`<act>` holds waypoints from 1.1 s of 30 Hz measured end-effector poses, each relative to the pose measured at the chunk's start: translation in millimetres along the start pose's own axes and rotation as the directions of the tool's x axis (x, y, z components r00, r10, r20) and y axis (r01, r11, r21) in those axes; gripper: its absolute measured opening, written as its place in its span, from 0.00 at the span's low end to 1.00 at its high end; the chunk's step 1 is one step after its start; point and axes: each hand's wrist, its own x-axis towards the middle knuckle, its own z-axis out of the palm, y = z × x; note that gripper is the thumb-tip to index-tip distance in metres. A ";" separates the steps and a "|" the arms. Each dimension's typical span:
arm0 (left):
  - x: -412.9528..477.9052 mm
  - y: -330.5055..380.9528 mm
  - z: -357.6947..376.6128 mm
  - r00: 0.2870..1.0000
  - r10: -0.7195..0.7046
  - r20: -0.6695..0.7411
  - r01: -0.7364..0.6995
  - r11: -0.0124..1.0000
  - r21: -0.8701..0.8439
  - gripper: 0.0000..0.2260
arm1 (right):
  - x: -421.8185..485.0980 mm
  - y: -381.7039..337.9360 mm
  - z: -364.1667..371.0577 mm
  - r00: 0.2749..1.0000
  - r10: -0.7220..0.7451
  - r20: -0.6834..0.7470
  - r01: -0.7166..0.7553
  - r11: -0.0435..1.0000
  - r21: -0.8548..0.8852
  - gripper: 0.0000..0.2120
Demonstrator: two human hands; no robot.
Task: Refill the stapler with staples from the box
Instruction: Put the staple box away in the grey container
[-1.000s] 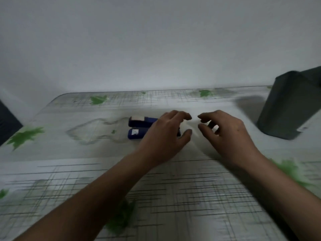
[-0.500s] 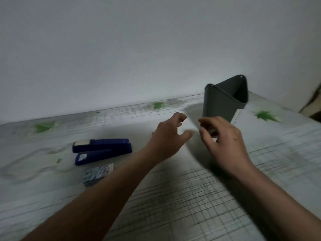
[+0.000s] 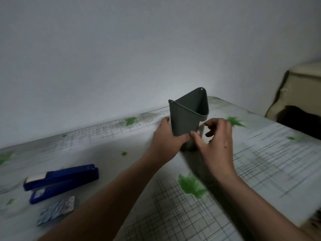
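Both hands are at the dark grey container (image 3: pixel 186 117), far centre of the table (image 3: pixel 278 153). Left hand (image 3: pixel 166 141) is closed on the container's left side: thumb across the near face low down, fingers wrapped round the far left edge. Right hand (image 3: pixel 216 141) is at the container's right side, thumb beside the near lower corner, fingers curled and spread; whether it touches the container I cannot tell, and nothing is seen pinched in it. Motion blur softens both hands.

Container stands upright on the table, open at the top, with a taller flat back wall that has a small hole in each upper corner. Its inside is in shadow; contents not readable.

Stapler (image 3: pixel 60 181), blue with a pale end cap, lies on its side at near left, well apart from both hands, top arm slightly lifted from the base. Box of staples (image 3: pixel 57 209), small with a blue-and-white print, lies flat just near of the stapler; contact between them unclear. Left forearm runs between these items and the container.

Table covering is pale with dark crosshatch lines and green leaf prints (image 3: pixel 191 185). Plain white wall (image 3: pixel 139 49) behind. Beige object (image 3: pixel 298 87) with a dark patch beyond the table's far right edge, blurred.
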 end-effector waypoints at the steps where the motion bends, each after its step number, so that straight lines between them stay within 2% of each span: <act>1: 2.8 -1.8 2.9 1.000 -0.022 -0.004 0.022 1.000 -0.018 0.31 | 0.9 3.1 0.4 0.999 0.036 -0.014 -0.035 0.999 0.027 0.20; 4: 6.9 -8.4 7.5 1.000 -0.024 -0.017 0.023 0.998 -0.055 0.26 | 1.7 11.3 2.3 0.995 0.095 0.008 -0.096 0.989 0.115 0.26; 7: 8.0 -13.9 5.5 1.000 -0.010 -0.010 0.009 0.997 -0.073 0.27 | 2.4 17.5 4.7 0.982 0.154 0.109 -0.172 0.967 0.185 0.35; 10: 8.0 -16.6 3.5 0.999 0.023 0.027 -0.022 0.999 -0.039 0.27 | 3.3 24.1 8.4 0.945 0.228 0.233 -0.271 0.947 0.172 0.42; 12: 7.3 -16.4 2.2 0.998 0.046 0.038 -0.046 0.999 0.004 0.25 | 2.1 24.9 11.9 0.925 0.242 0.292 -0.306 0.931 0.198 0.40; 15: 6.9 -15.0 0.6 0.997 0.062 0.046 -0.064 0.996 0.057 0.24 | 0.6 24.0 14.3 0.929 0.207 0.305 -0.276 0.939 0.204 0.35; 21: 2.9 -14.8 -11.4 0.998 0.067 0.002 -0.067 0.998 0.021 0.17 | -1.5 18.8 15.1 0.927 0.190 0.324 -0.263 0.944 0.200 0.30; 26: -9.8 -17.6 -34.8 0.991 0.124 -0.055 -0.117 0.987 0.112 0.12 | -9.5 2.9 21.4 0.946 0.167 0.276 -0.225 0.955 0.193 0.31; 33: -40.2 -24.2 -77.6 0.973 0.196 -0.119 -0.165 0.960 0.225 0.14 | -28.5 -26.3 36.6 0.963 0.059 0.261 -0.104 0.981 0.161 0.33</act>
